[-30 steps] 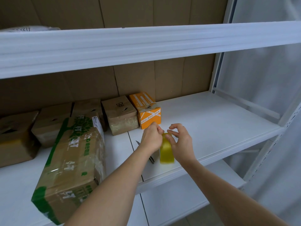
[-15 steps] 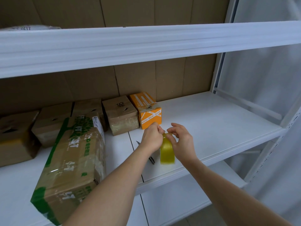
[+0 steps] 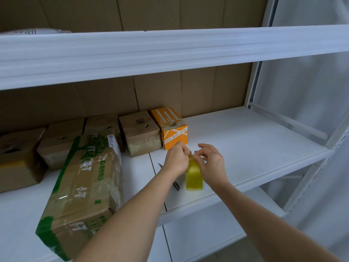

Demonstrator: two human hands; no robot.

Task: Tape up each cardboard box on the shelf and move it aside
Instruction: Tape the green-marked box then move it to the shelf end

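Note:
A yellow tape roll (image 3: 194, 176) stands on edge on the white shelf (image 3: 245, 148). My left hand (image 3: 176, 159) and my right hand (image 3: 212, 164) meet at its top: the left pinches the free tape end, and the right thumb and forefinger pinch the roll's upper rim. A large brown box with green print (image 3: 85, 190) lies at the front left. Behind it a row of smaller boxes runs along the back: brown ones (image 3: 140, 135) and an orange one (image 3: 171, 125).
Scissors (image 3: 174, 183) lie on the shelf, partly hidden under my left wrist. Another white shelf board (image 3: 170, 52) hangs above, with a white packet (image 3: 35, 32) on it. A lower shelf (image 3: 207, 231) shows below. The shelf's white upright (image 3: 309, 176) stands at the right.
Both hands have stayed on the roll, with small finger shifts at its top. The view has moved slightly; the boxes have not moved.

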